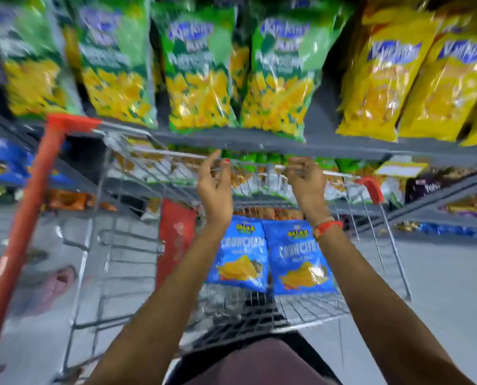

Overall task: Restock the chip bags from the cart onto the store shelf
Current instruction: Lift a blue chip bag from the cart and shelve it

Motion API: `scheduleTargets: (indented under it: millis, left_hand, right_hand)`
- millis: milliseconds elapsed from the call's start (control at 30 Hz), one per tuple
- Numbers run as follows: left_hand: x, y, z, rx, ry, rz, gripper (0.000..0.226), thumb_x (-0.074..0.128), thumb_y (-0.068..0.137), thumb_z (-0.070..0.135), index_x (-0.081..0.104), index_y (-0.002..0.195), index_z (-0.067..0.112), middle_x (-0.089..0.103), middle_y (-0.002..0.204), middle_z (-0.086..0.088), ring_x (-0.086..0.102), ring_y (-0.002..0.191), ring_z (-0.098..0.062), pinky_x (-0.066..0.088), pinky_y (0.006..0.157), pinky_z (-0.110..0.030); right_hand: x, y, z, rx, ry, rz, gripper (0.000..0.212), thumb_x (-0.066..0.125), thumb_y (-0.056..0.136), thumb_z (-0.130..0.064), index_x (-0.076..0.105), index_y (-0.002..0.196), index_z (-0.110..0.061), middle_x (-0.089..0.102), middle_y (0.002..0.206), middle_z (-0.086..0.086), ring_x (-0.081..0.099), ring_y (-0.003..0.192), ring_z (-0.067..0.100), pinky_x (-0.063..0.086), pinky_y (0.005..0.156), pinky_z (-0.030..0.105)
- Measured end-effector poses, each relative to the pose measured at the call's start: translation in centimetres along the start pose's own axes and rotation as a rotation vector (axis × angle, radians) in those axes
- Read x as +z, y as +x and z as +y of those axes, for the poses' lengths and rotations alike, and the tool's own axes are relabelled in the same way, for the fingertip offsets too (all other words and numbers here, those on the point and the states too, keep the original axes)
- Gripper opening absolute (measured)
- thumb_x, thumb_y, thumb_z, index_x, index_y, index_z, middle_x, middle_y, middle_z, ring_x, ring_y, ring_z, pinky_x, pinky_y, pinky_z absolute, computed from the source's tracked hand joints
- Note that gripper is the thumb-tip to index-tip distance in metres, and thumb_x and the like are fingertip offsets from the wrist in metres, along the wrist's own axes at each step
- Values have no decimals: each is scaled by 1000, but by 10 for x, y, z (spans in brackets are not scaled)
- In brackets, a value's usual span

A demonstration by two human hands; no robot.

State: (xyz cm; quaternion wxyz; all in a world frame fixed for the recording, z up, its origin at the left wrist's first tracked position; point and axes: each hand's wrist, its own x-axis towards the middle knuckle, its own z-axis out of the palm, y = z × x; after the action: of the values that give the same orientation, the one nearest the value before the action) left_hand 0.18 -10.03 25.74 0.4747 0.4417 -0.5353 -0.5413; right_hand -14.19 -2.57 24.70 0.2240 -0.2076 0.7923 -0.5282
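Two blue chip bags [240, 254] [304, 262] lie side by side in the wire cart [259, 309] with a red handle [23, 218]. My left hand [215, 187] and my right hand [305, 182] are raised above the cart's far rim, just under the grey shelf edge [259, 145]. Both hands hold nothing, with fingers spread and slightly curled. Green snack bags [201, 73] and yellow snack bags [415, 79] stand on the shelf above. More bags show on the shelf below, behind the hands, blurred.
A lower shelf [440, 195] at the right carries dark and blue packets. Blue bags [1, 159] sit on a shelf at the left. A red flap [176, 234] hangs inside the cart. Grey floor [440, 287] lies to the right of the cart.
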Motion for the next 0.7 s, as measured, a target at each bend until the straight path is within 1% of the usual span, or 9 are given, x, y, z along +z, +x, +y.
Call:
scheduleTargets:
  millis: [100,267,333,400,467,533,600,667,700]
  left_hand:
    - [17,-27,-67,-322,62,-42,22,53,89,10,56,109,0,59,86,-20,56,67,-18,40,59,-17]
    - [42,-69,-161,-882,201,-266,19,66,74,30,55,77,16,51,68,-3,47,62,-19,35,57,-28]
    - [47,-85,-185,-1022,279,-374,18,65,70,35,51,64,24,58,56,1,50,61,-17,36,60,-26]
    - [55,-100,-206,-1173,286,-393,24,58,84,19,55,61,26,52,29,9,49,39,-2,36,53,-14]
    - [63,-113,-225,-1261,330,-411,8,59,85,14,59,78,18,71,53,-3,55,46,-3,39,45,-10]
    - [70,-125,-244,-1299,332,-486,43,73,73,24,59,110,8,69,109,-19,61,82,-16,52,65,-22]
    - [77,-134,-254,-1363,284,-540,46,73,73,25,58,113,10,73,102,-9,64,71,-10,55,64,-18]
    - [84,-143,-269,-1407,314,-540,34,73,74,25,63,104,12,71,85,0,62,58,0,49,51,-7]
    - [85,-148,-284,-1387,331,-555,60,82,60,36,62,110,9,68,98,-1,67,74,-6,53,64,-10]
  right_hand:
    - [-17,1,74,164,-100,-86,15,64,81,-4,62,96,-7,63,83,10,57,86,22,51,84,44]
    - [-52,4,186,354,-255,-189,17,72,76,-12,66,93,-11,68,99,20,58,67,-3,49,67,36]
    - [-62,8,230,497,-372,-286,43,75,71,-30,59,108,-13,56,107,6,53,80,5,39,63,23]
    - [-69,13,279,548,-414,-302,77,75,49,-53,56,110,-10,61,110,9,48,87,16,44,68,33]
    - [-76,16,322,632,-384,-263,91,75,27,-65,46,100,-18,60,104,9,47,89,19,44,75,45]
    - [-78,16,334,770,-289,-300,104,82,26,-67,31,106,-26,48,109,4,44,100,17,44,90,46]
    - [-77,13,321,864,-154,-313,77,86,59,-33,28,108,-21,55,99,-2,52,97,15,47,96,38]
    - [-77,10,339,866,-47,-334,41,64,76,13,37,97,-10,69,66,-12,66,69,2,55,74,16]
    - [-75,9,344,829,23,-369,36,58,74,22,43,86,-9,68,51,-15,64,54,-5,53,58,9]
